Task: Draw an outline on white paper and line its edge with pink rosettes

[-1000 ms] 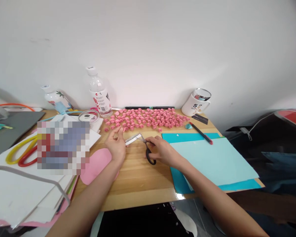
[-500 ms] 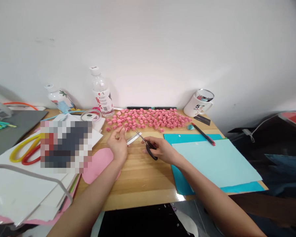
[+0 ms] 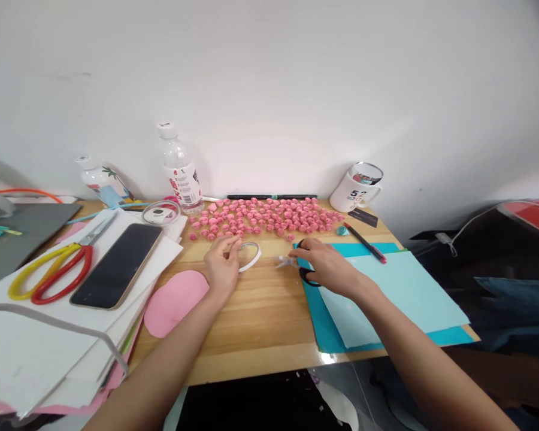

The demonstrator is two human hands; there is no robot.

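Observation:
My left hand [image 3: 223, 268] is closed, thumb and fingertips pinched together, at the edge of a narrow white roll of tape [image 3: 253, 262] tilted over the wooden table. To the right, my right hand [image 3: 331, 264] grips small black-handled scissors [image 3: 308, 276], fingers in the loops. Their blades are smeared by motion and point left toward the tape, a gap apart from it. Many small pink rolled paper flowers [image 3: 269, 218] are spread behind both hands. Beside my left forearm lies a pink paper piece [image 3: 175, 302] with a rounded outline.
Papers [image 3: 40, 335] on the left bear a phone [image 3: 119, 266] and larger red-and-yellow scissors [image 3: 63, 269]. A clear bottle [image 3: 182, 173] and a white mug [image 3: 356, 190] stand by the wall. Light blue sheets [image 3: 399, 293] and a pen [image 3: 366, 242] lie at right.
My right hand has moved right with the small scissors, away from the tape. The tape roll now shows its ring face instead of its edge. My left hand has shifted slightly right.

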